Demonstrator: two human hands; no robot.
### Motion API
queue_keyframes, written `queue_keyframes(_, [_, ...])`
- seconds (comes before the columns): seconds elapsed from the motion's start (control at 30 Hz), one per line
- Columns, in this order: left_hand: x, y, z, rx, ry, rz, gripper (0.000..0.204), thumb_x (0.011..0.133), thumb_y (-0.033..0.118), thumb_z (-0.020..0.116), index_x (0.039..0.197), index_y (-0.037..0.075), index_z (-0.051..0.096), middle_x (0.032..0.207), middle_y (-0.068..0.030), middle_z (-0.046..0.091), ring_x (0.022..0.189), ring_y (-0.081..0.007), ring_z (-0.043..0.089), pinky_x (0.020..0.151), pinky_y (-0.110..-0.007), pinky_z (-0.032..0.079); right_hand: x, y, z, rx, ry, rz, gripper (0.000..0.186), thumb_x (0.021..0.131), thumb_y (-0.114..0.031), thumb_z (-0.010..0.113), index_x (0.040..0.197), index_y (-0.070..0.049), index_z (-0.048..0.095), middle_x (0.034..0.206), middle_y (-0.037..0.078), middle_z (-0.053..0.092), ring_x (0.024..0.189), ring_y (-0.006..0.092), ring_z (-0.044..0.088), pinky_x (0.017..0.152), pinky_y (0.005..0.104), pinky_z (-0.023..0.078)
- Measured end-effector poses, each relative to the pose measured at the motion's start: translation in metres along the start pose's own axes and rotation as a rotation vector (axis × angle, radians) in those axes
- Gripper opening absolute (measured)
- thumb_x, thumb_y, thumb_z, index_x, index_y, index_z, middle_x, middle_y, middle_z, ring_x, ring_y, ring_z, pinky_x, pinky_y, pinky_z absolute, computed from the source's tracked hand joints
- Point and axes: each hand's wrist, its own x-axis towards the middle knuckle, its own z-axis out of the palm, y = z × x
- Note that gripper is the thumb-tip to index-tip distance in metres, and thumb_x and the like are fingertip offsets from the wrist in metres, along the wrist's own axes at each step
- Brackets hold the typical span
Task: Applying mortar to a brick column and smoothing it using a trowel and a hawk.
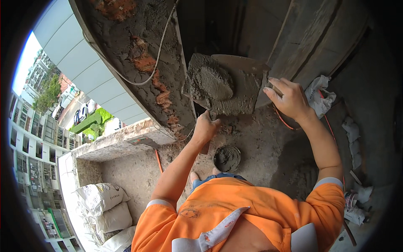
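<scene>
In the head view, I pick out dark printing on the stacked white sacks (103, 197) at lower left, too small for me to read. I have the left hand (206, 127) closed tight at the near edge of a flat board (245, 67), apparently around its handle. The right hand (294, 98) is half curled at the board's right end, thumb and fingertips close together; I cannot tell whether it grips a tool there. The board is out in front of me, between the hands, with a thick heap of wet mortar (214, 82) covering its left part. Just left of it runs a roughly plastered wall (168, 90) with red brick showing, and a pale cable (162, 42) hangs in a loop across it. Below, a round bucket (239, 158) stands on the floor (134, 178) near the bare feet (194, 177). Right of the hands sits a crumpled white bag (321, 107), an orange cord (330, 126) beside it.
</scene>
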Motion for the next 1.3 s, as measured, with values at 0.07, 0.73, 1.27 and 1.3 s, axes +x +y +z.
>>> queue_keyframes(0.07, [-0.009,0.029,-0.019,0.055,-0.032,-0.012,0.032,0.078,0.014,0.068,0.096,-0.008,0.055,0.072,-0.0219,0.063,0.062,-0.0311,0.065,0.062,-0.04,0.051,0.01,-0.003,-0.014,-0.123,-0.143,-0.169,0.028,0.083,-0.024,0.07,0.097,-0.001,0.067,0.076,0.013,0.064,0.066,0.0316,0.065,0.056,0.0393,0.053])
queue_keyframes(0.73, [-0.087,-0.093,-0.088,-0.219,0.037,-0.25,0.025,0.079,0.014,0.071,0.09,-0.003,0.056,0.063,-0.0065,0.058,0.048,-0.0153,0.054,0.044,-0.031,0.044,0.286,-0.137,-0.071,0.1,0.855,-0.618,0.031,0.09,-0.025,0.067,0.102,0.003,0.064,0.071,0.01,0.063,0.057,0.0188,0.062,0.051,0.0289,0.05])
queue_keyframes(1.27, [-0.15,-0.14,-0.159,-0.359,0.553,-0.178,0.017,0.074,0.015,0.068,0.073,-0.001,0.062,0.056,-0.0076,0.055,0.045,-0.018,0.052,0.04,-0.034,0.038,0.45,-0.164,-0.034,1.141,0.388,0.148,0.04,0.095,-0.043,0.046,0.093,-0.003,0.053,0.065,0.005,0.053,0.048,0.0136,0.052,0.041,0.0294,0.045])
queue_keyframes(1.3, [-0.153,-0.138,-0.159,-0.369,0.562,-0.183,0.017,0.074,0.014,0.069,0.075,-0.001,0.062,0.056,-0.0073,0.055,0.044,-0.0177,0.051,0.039,-0.034,0.038,0.449,-0.168,-0.022,1.188,0.379,0.198,0.041,0.096,-0.043,0.045,0.094,-0.004,0.053,0.065,0.005,0.052,0.047,0.0134,0.052,0.041,0.0294,0.045])
